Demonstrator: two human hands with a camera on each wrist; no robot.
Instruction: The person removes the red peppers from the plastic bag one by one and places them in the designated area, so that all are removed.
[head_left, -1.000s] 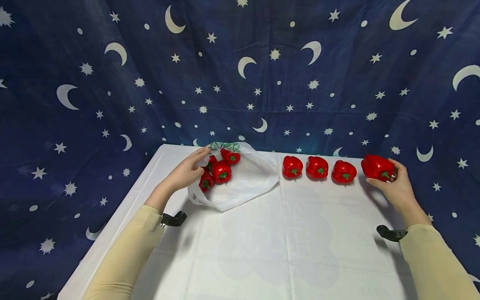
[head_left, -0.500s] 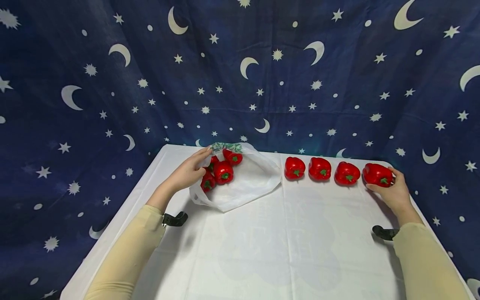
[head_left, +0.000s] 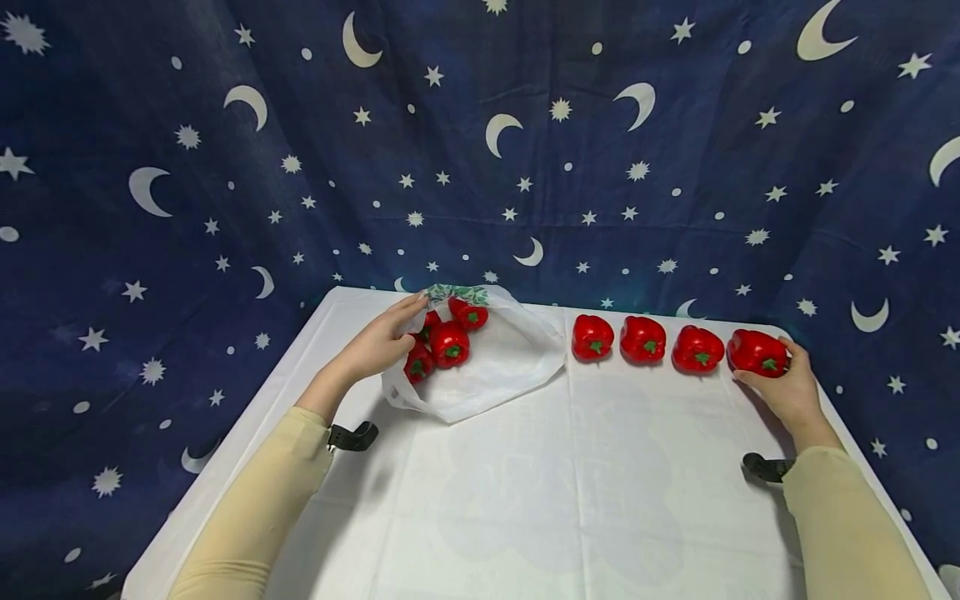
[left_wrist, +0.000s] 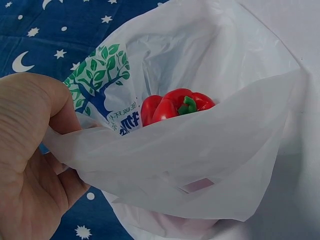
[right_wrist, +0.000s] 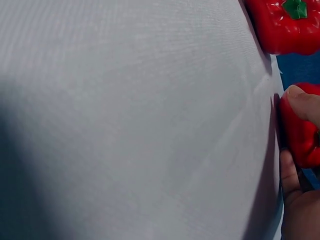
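My left hand [head_left: 377, 343] pinches the edge of a white plastic bag [head_left: 517, 354] with a green tree print, holding its mouth open. Several red bell peppers lie inside; one bag pepper [left_wrist: 175, 106] shows over the folded rim in the left wrist view. At the right end of the table, my right hand [head_left: 795, 390] grips a red bell pepper [head_left: 752, 350], thumb on its near side. The same gripped pepper [right_wrist: 300, 132] is cut off by the frame in the right wrist view. It sits at the end of a row, beside another red pepper [head_left: 697, 348].
Two more bell peppers, a left one [head_left: 592, 337] and a middle one [head_left: 642, 339], complete the row along the back of the table. A white cloth [head_left: 495, 500] covers the table. Behind it hangs a dark blue curtain [head_left: 450, 100] with moons and stars.
My right hand has lowered the bell pepper to the end of the row and drawn slightly inward. The left hand keeps its hold on the bag. The head view has shifted slightly.
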